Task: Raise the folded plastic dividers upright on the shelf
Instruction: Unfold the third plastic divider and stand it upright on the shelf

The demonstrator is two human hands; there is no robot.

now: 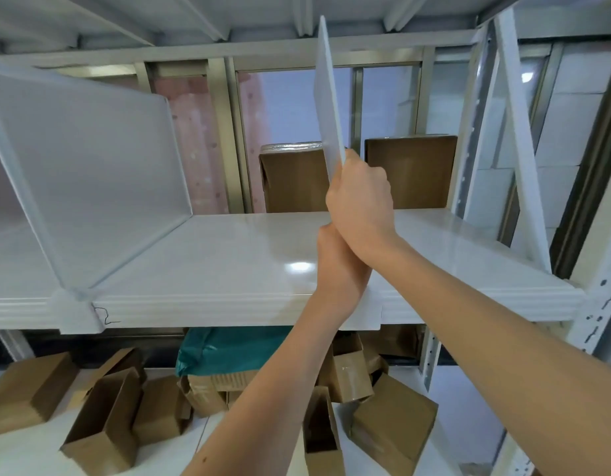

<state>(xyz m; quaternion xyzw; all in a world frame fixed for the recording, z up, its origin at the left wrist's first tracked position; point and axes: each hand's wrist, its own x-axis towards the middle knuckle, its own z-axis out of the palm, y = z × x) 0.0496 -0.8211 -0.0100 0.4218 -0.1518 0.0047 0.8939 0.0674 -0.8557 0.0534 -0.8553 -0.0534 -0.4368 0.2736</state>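
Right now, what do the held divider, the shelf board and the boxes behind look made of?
Divider: thin white sheet, matte and slightly translucent, probably plastic; both hands, right and left, grip its lower edge.
Shelf board: white, glossy, with a sharp light reflection; coated metal or plastic, can't tell which.
Boxes: brown, dull, likely cardboard; the tops look wrapped in shiny film.

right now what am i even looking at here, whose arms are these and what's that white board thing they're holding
This is one picture from a camera worn on a person's head, looking forward at a white shelf. The two bare arms are that person's own. The right hand and left hand together grip the lower edge of a thin white plastic divider, which stands nearly upright. Another divider already stands at the left. Brown boxes sit behind the shelf, and more cardboard boxes lie below.
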